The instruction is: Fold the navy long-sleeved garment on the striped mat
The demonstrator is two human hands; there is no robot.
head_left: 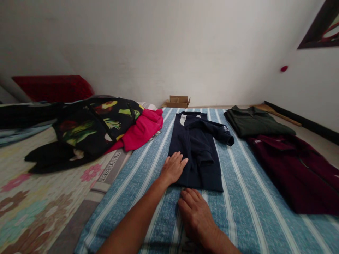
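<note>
A navy sweatshirt (197, 151) lies partly folded on the blue striped cover, its collar at the far end and its hem towards me. One sleeve is bent back down over the body; another part with a white print sticks out to the right. My left hand (174, 167) rests flat on the garment's left edge near the hem, fingers stretched out. Just below the hem, my right hand (194, 208) lies on the cover with its fingers bent and close together. Nothing shows in it, and its fingertips are partly hidden.
Folded dark green (258, 121) and maroon (293, 169) garments lie at the right. To the left, a black fruit-patterned garment (97, 123) and a bright pink garment (144, 130) lie heaped on a floral sheet (39, 201). A small cardboard box (178, 102) stands by the wall.
</note>
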